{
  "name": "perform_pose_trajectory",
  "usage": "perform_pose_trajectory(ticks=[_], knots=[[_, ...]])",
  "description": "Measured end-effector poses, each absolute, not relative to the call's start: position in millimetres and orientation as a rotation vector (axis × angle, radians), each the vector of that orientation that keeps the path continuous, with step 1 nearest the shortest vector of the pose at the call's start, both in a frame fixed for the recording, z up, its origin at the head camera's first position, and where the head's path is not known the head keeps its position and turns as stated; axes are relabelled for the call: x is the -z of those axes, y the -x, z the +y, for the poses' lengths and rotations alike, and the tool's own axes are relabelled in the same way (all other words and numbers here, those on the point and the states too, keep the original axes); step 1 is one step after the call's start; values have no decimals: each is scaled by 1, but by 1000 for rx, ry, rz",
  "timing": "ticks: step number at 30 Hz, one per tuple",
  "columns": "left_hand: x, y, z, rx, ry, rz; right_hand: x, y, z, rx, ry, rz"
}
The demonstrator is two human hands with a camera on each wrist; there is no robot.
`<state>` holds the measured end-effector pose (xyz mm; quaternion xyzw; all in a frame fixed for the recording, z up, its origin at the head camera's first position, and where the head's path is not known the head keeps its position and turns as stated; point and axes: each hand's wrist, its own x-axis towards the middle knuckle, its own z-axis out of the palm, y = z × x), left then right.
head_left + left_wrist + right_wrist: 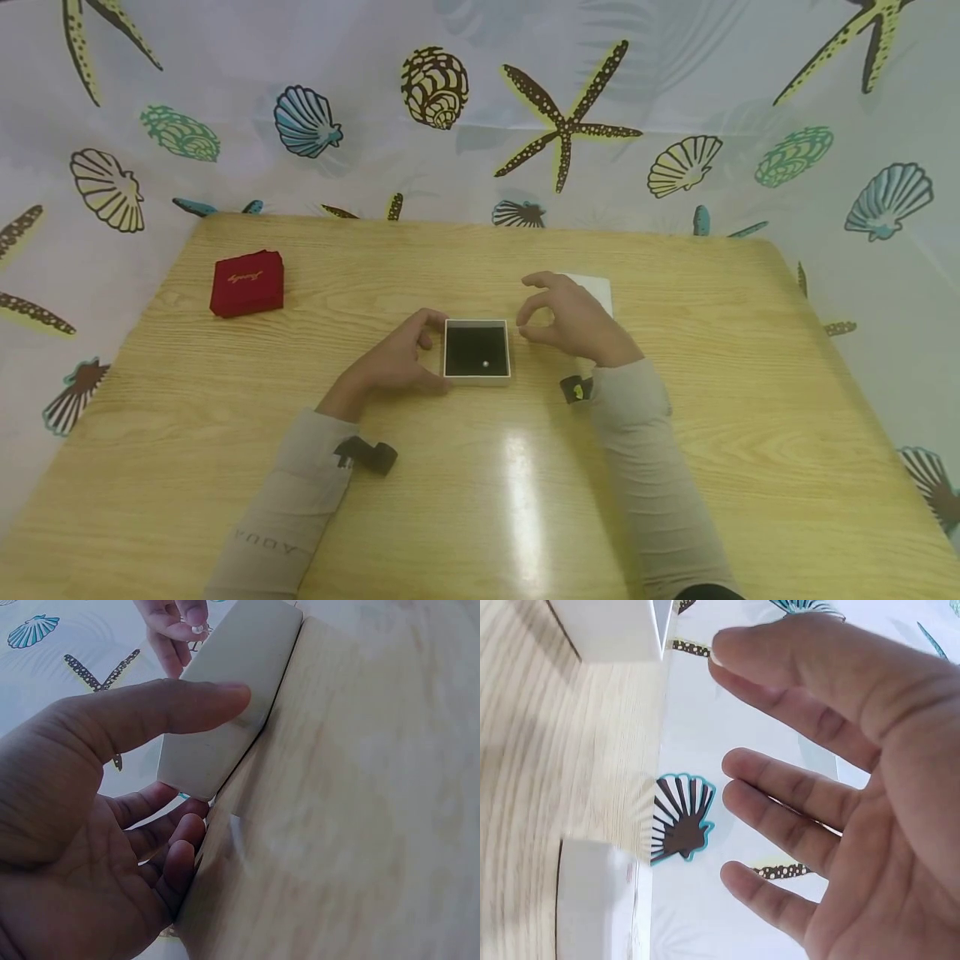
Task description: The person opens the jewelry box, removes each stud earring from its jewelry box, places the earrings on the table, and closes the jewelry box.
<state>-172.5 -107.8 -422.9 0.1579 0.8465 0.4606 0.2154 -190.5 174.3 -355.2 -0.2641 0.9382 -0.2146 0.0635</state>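
Observation:
A small white box (pixel 477 381) with a black lining (pixel 472 346) stands on the table, its top uncovered. One small pearl (pixel 485 364) sits on the lining near the front right. My left hand (pixel 401 358) holds the box at its left side, the thumb (pixel 217 705) on the near wall and fingers at the far corner. To the right of the box and apart from it, my right hand (pixel 566 321) pinches another small pearl (pixel 198 629) between thumb and index finger. Its other fingers (pixel 780 791) are spread. The fingertips mostly hide this pearl in the right wrist view.
A red box (pixel 247 284) with gold lettering lies at the back left of the wooden table (pixel 420 517). Behind my right hand is a white flat-looking piece (pixel 597 292), partly hidden. A shell-print cloth (pixel 360 50) hangs along the back and sides.

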Motion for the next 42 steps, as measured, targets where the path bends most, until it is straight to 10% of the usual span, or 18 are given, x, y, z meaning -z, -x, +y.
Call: perform_pose_trajectory(ticks=[42], knots=[[422,173,-107,-1254,-425,2351,377,205,225,590,459,2854]])
